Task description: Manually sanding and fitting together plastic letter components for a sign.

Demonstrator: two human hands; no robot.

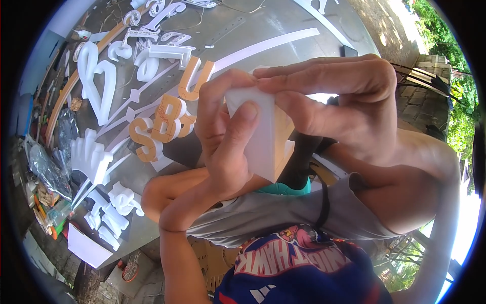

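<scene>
Close up in the middle, a thick block letter [260, 139] with smooth white sides and a brown face is held up edge-on, so which letter it is cannot be told. My left hand [223, 126] grips it from the left, thumb pressed flat on the white side and fingers bent over the top. From the right, my right hand [344, 96] pinches its upper end between thumb and fingers. Beside my left hand, several similar letters with brown faces [164, 119] rest on the grey surface [177, 109].
White letter shapes [147, 66] lie across the far left, near a large heart-like white outline [96, 83]. A white hand-shaped piece [91, 152] and small white parts [109, 215] are nearer. A long white strip [268, 45] curves behind my hands. Clear plastic wrap [48, 164] sits at the left edge.
</scene>
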